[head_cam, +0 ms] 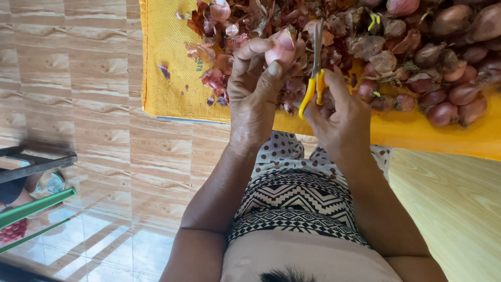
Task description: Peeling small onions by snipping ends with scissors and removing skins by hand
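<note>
Left hand (254,94) pinched a half-peeled shallot (281,46) at 12 o'clock; right hand (336,112) gripped a yellow-handled knife (315,65). Shallot judged light, firm, slippery once skinned; hold by the ends. Unpeeled shallots (443,78) lay at 2 o'clock on the sack (167,47).

Both forearms are reaching forward side by side; the left hand (254,89) and the right hand (339,112) are curling their fingers (250,52) closed.
</note>
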